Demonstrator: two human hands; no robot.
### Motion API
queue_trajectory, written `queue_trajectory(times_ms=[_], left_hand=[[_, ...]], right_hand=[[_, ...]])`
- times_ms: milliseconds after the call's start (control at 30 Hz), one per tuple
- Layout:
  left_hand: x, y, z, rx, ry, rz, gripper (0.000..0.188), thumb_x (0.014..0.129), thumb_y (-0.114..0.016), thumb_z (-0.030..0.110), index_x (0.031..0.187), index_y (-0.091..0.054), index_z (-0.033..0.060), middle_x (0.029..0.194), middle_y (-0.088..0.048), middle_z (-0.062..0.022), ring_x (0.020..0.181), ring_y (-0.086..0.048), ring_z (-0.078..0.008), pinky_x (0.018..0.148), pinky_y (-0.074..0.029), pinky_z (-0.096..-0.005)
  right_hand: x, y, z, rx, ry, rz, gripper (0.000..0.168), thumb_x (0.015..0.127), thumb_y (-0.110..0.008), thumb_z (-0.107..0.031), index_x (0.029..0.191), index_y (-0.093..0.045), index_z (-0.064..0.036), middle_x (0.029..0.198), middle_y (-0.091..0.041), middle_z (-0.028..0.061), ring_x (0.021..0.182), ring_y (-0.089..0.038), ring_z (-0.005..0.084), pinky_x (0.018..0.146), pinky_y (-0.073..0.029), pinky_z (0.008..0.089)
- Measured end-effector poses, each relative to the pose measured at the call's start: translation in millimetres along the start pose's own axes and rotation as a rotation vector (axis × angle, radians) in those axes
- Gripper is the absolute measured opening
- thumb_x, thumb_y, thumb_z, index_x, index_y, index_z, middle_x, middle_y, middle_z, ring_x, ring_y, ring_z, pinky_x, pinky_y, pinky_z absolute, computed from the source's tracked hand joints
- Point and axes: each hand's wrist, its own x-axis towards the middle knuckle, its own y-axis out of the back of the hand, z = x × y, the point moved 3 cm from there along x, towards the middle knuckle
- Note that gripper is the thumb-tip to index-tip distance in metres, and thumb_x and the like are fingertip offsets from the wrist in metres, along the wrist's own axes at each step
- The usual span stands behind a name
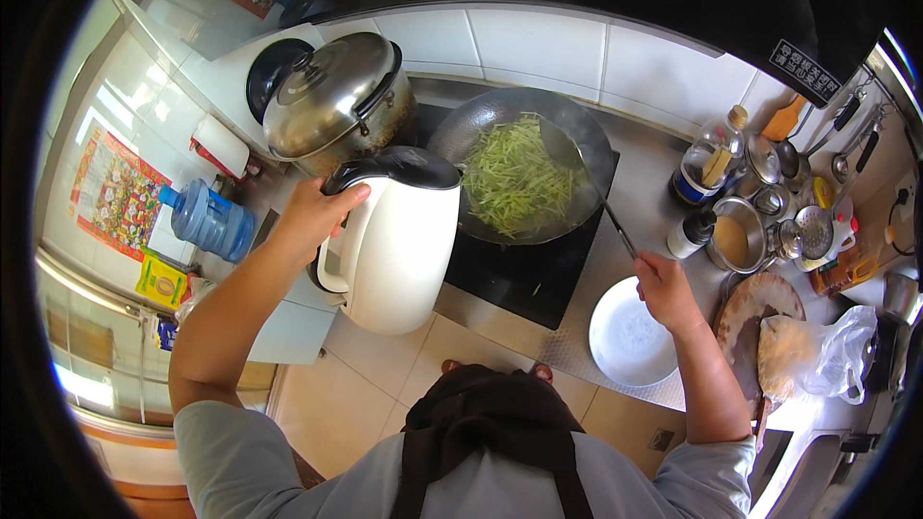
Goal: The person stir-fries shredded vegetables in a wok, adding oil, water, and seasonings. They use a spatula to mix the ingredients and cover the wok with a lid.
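My left hand [314,220] grips the handle of a white electric kettle [407,252] with a black lid, raised at the near left edge of a dark wok [461,115]. The kettle's spout lies at the wok's rim; whether water flows from it I cannot tell. Thin green vegetable shreds [515,176] fill the middle of the wok. My right hand [663,288] is closed around the long handle of a metal ladle [562,144], whose bowl rests at the right side of the shreds. Below this hand a white plate [624,339] lies on the counter.
A large lidded steel pot [339,101] stands left of the wok, on the black cooktop [533,281]. At right are a glass bottle [721,137], a steel bowl [732,234] of yellowish content, a round wooden chopping board [750,303] and a plastic bag [840,353]. A range hood hangs above.
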Motion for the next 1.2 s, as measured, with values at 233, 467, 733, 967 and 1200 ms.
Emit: queue_trajectory(times_ms=[233,467,733,967,1200], left_hand=[[-5,6,-11,-0.079,-0.005,0.058,0.033,0.067,-0.07,0.028,0.075,-0.053,0.0012,0.055,-0.048,-0.0006,0.042,-0.037,-0.0065,0.04,-0.031,-0.0216],[-9,10,-13,-0.118,-0.048,0.053,0.032,0.067,-0.07,0.027,0.073,-0.053,0.0013,0.054,-0.048,-0.0005,0.042,-0.038,-0.0067,0.039,-0.031,-0.0214],[-17,9,-18,-0.211,-0.109,0.096,0.025,0.068,-0.067,0.022,0.072,-0.053,0.0018,0.054,-0.046,-0.0002,0.042,-0.039,-0.0073,0.041,-0.031,-0.0219],[-28,7,-32,-0.269,-0.072,0.148,0.023,0.068,-0.066,0.019,0.074,-0.053,0.0007,0.055,-0.047,0.0,0.043,-0.04,-0.0074,0.042,-0.032,-0.0216],[-40,7,-34,-0.232,-0.073,0.121,0.029,0.065,-0.069,0.021,0.077,-0.054,-0.0004,0.06,-0.05,-0.0006,0.044,-0.04,-0.0062,0.041,-0.032,-0.021]], right_hand=[[41,-12,-24,-0.281,0.12,0.138,0.023,0.079,-0.048,-0.021,0.093,-0.056,-0.005,0.074,-0.057,0.0218,0.075,-0.054,0.0398,0.065,-0.044,0.0434],[55,-39,-50,-0.576,0.126,-0.001,0.023,0.078,-0.05,-0.025,0.095,-0.054,-0.012,0.079,-0.06,0.0158,0.076,-0.057,0.0353,0.068,-0.046,0.0435],[75,-45,-59,-0.71,0.06,0.052,0.028,0.079,-0.048,-0.026,0.105,-0.048,-0.014,0.08,-0.06,0.0158,0.076,-0.058,0.0339,0.067,-0.047,0.0411],[63,-38,-63,-0.734,0.129,-0.037,0.027,0.079,-0.048,-0.026,0.103,-0.048,-0.011,0.077,-0.061,0.0164,0.074,-0.059,0.0335,0.065,-0.048,0.0417],[58,-27,-56,-0.714,0.079,0.047,0.023,0.079,-0.049,-0.025,0.098,-0.049,-0.012,0.075,-0.06,0.0173,0.073,-0.058,0.0357,0.065,-0.047,0.0441]])
